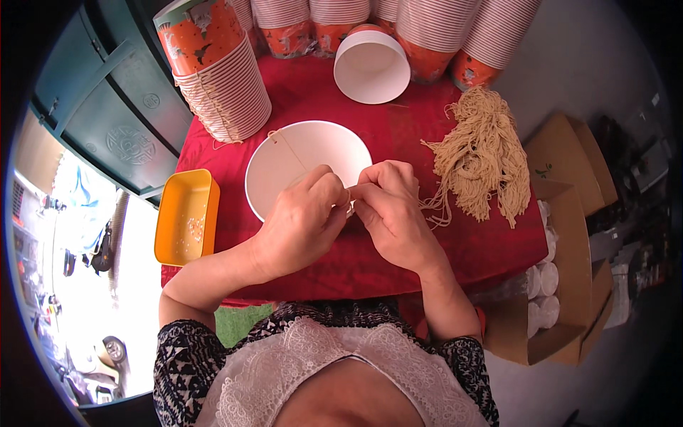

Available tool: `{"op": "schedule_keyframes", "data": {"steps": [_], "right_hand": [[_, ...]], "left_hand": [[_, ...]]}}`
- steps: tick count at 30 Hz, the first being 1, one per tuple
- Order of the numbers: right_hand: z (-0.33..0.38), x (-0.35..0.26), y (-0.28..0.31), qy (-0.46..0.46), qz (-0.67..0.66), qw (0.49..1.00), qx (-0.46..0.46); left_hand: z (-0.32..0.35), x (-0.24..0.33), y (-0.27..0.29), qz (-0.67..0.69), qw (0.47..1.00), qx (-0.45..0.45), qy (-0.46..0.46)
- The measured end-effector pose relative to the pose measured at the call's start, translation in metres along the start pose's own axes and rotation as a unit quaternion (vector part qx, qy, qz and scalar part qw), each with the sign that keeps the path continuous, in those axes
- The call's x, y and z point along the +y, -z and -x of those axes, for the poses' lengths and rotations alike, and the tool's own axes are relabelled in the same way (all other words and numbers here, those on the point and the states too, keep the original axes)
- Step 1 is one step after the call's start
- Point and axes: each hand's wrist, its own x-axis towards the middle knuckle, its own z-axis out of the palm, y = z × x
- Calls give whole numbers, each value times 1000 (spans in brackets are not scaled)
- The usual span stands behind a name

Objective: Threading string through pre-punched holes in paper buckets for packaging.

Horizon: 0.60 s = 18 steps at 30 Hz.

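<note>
A white paper bucket (327,139) lies before me with its wide mouth facing up. A tan string (290,151) runs from a hole near its far left rim across the opening toward my fingers. My left hand (306,217) is closed in a pinch at the bucket's near right rim. Right beside it, my right hand (391,210) pinches too, the fingertips of both hands almost touching. The string's end between them is mostly hidden by my fingers. To the right of my right hand lies a heap of cut tan strings (480,156), some trailing toward it.
A yellow tray (186,220) with small pale bits stands left. Stacked paper buckets (224,92) with strings rise behind it. More stacks (437,32) line the far edge, near a tipped bucket (371,70). Right of the red-covered table (484,249) are cardboard boxes (565,270) holding white rolls.
</note>
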Motion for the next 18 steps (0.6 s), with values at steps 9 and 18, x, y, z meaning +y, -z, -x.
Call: {"op": "schedule_keyframes", "data": {"steps": [9, 18], "right_hand": [[2, 4, -3, -14, -56, 998, 5], [2, 7, -2, -35, -116, 992, -16]], "left_hand": [[-1, -2, -1, 23, 1000, 5, -11], [0, -1, -1, 20, 999, 14, -40]]}}
